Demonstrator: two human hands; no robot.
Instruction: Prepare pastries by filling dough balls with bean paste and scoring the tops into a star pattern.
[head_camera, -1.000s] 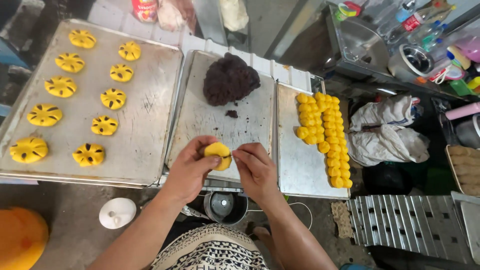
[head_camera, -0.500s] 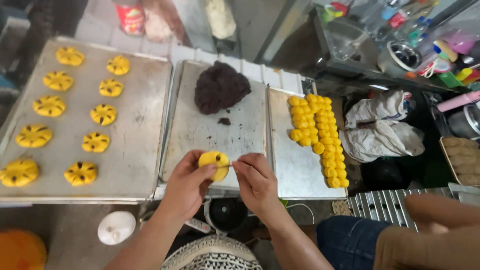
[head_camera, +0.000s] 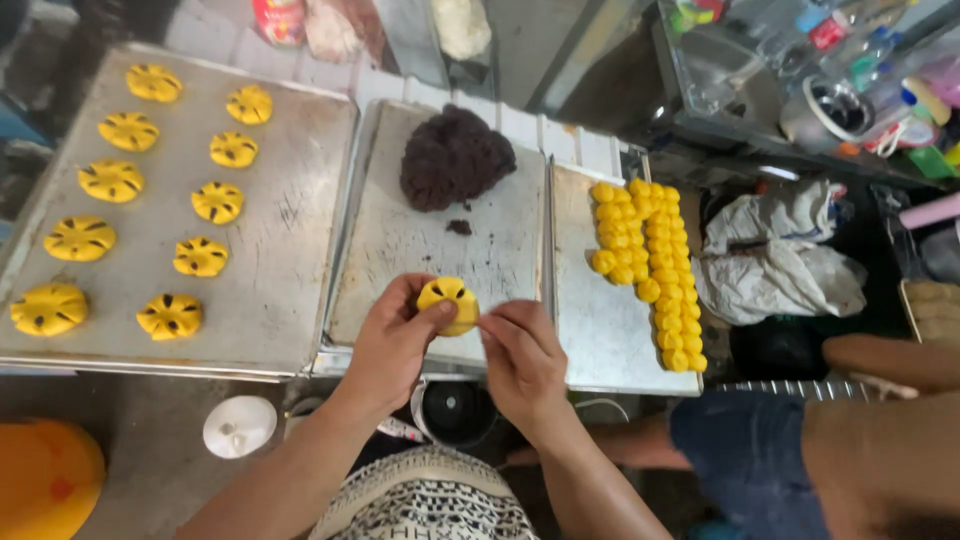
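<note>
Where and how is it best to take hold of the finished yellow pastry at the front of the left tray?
Probably grip the front yellow pastry by its rounded outer rim, coming from above with fingers on opposite sides. Its top has dark cut slits, and it lies flat on the left tray with free space around it.

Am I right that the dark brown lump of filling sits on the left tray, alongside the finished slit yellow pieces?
Not quite: in the head view the dark filling lump sits on the middle tray. The left tray holds only the finished slit yellow pieces.
</note>
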